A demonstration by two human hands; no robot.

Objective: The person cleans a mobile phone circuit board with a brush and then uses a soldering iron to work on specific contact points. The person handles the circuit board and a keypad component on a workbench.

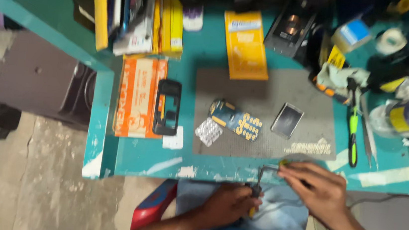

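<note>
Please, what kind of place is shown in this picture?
Most likely a small phone repair bench. On the grey mat lie a bare phone circuit board, a keypad and a small screen; a black phone frame and tweezers lie nearby.

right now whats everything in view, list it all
work table: 1, teal, across the middle
mat: 1, grey, on the table
circuit board: 1, blue and yellow, mid mat
keypad sheet: 1, clear, left of the board
small screen: 1, dark with pale frame, right of the board
phone frame: 1, black, left of the mat
flat pack: 1, orange, under the frame
yellow packet: 1, top of the mat
boxes: several, yellow and white, far left
screwdriver: 1, green handle, right of the mat
tweezers: 1, metal, beside it
left hand: 1, below the table edge, gripping a small dark part
right hand: 1, at the table edge, pinching a thin metal piece
</note>
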